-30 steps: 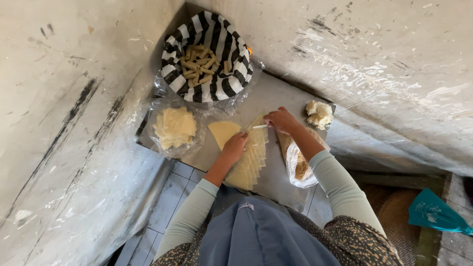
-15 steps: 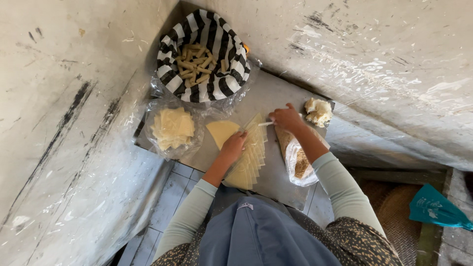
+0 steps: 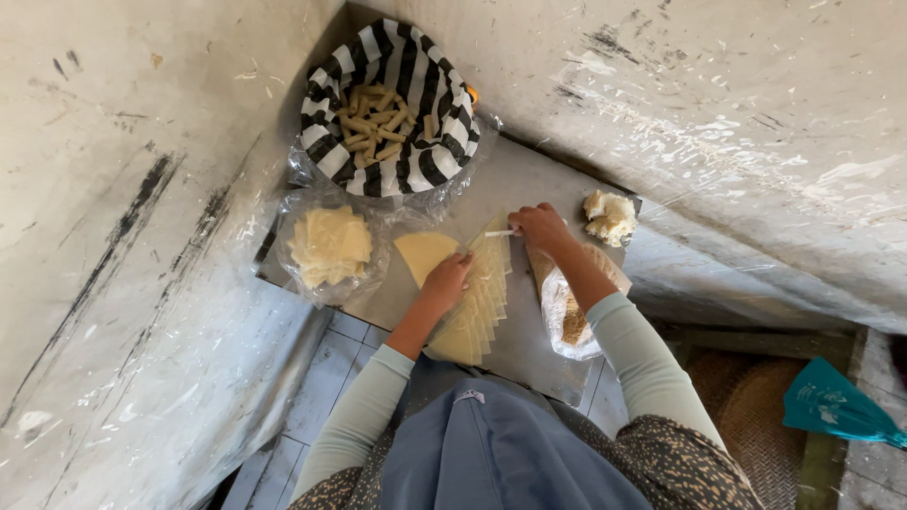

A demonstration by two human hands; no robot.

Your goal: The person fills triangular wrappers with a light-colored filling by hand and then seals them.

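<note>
Our left hand (image 3: 446,280) lies flat, fingers spread, on the fanned row of pale yellow pastry sheets (image 3: 477,304); our right hand (image 3: 540,227), at one o'clock, pinches a small white utensil (image 3: 500,233). Pressing unevenly could tear or shift sheets.

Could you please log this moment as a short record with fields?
Left hand: pressing on the fanned row of pale wrapper sheets
Right hand: grip on a small white utensil at the row's far end
Striped-cloth basket: holds finished rolls
Plastic bag: stacked wrappers
Board: pale filling lump at the right edge
</note>
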